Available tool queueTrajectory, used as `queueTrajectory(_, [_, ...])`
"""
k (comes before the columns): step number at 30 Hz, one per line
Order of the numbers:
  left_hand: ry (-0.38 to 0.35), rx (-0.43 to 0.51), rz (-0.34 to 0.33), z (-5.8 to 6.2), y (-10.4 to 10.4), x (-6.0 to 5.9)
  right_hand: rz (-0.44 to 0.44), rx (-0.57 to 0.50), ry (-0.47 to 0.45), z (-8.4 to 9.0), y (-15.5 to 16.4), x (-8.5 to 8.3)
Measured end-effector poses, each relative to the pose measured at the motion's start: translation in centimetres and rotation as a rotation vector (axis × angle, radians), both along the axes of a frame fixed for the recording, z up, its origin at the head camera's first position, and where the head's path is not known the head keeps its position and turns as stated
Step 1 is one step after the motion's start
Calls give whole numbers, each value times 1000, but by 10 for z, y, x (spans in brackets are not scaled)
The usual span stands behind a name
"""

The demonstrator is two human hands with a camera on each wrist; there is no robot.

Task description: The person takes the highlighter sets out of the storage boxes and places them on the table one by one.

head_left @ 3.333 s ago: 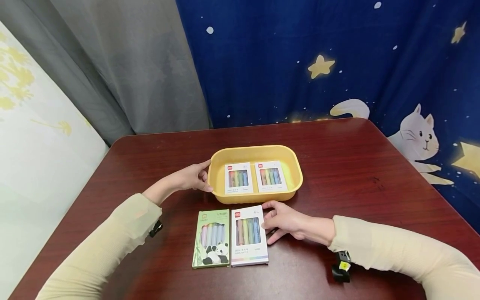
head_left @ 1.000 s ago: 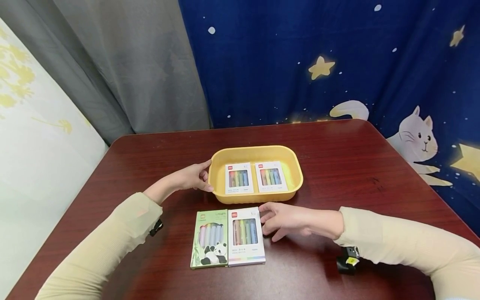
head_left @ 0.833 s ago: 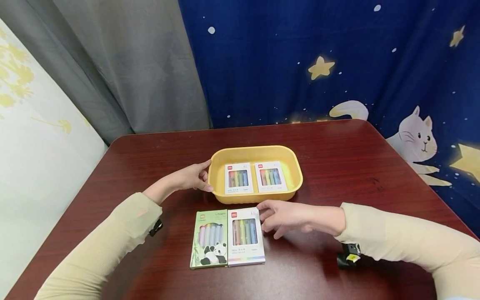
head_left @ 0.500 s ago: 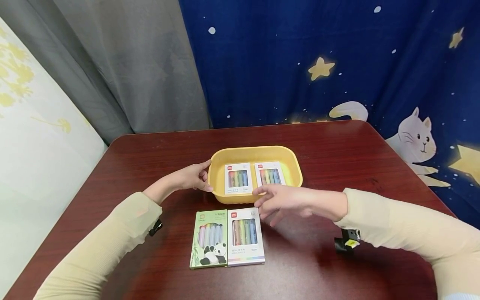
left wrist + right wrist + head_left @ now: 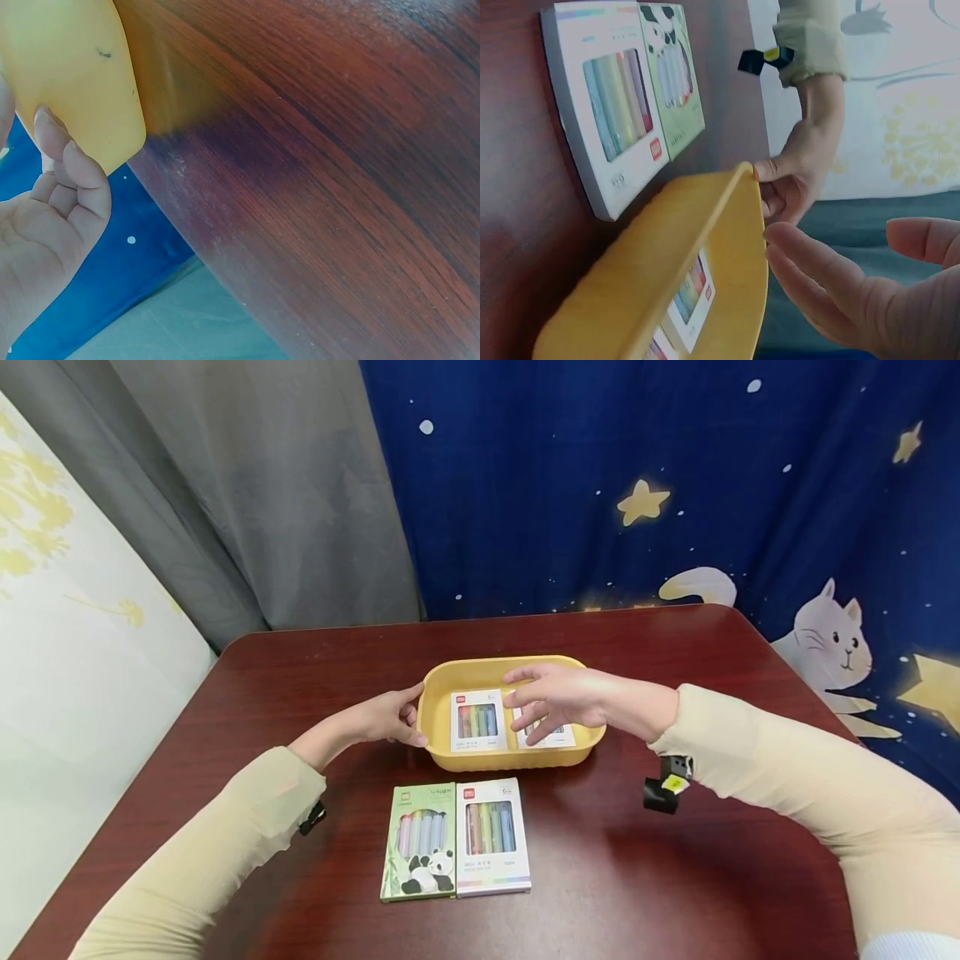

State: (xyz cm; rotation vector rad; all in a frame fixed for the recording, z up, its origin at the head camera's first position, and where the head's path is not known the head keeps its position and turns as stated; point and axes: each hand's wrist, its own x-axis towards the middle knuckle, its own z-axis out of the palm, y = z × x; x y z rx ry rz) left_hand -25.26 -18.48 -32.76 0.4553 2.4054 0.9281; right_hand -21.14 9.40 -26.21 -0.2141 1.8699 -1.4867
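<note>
My left hand (image 5: 382, 717) holds the left end of a yellow plastic bin (image 5: 468, 762), its fingers against the end wall. In the left wrist view, that hand's fingers (image 5: 88, 172) are curled by the bin's outer wall (image 5: 82, 82). Over the bin's right half hovers my right hand (image 5: 558, 693), fingers spread and holding nothing. Two small white highlighter boxes lie in the bin: the left one (image 5: 477, 720) shows fully, the right one (image 5: 558, 740) is partly covered by my right hand. In front of the bin lie a green panda pen box (image 5: 420, 868) and a larger white highlighter box (image 5: 492, 868), side by side.
The dark red wooden table (image 5: 660, 877) carries everything. Behind it hang a grey curtain (image 5: 300, 510) and a blue star-patterned curtain (image 5: 525, 510). A white panel with yellow flowers (image 5: 97, 693) stands along the left side.
My right hand has left the right edge of the larger white highlighter box and risen forward over the bin. That box and the panda box shifted slightly left earlier. My left hand stays on the bin.
</note>
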Motion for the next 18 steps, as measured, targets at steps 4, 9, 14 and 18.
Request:
queueTrajectory(4, [0, 1, -5, 0, -1, 0, -31, 0, -5, 1, -3, -12])
queueTrajectory(9, [2, -7, -4, 0, 0, 0, -60, 24, -19, -3, -7, -29])
queueTrajectory(14, [7, -11, -4, -1, 0, 0, -94, 31, -45, -9, -12, -47])
queueTrajectory(18, [3, -9, -3, -1, 0, 0, -124, 33, -62, -14, -15, -57])
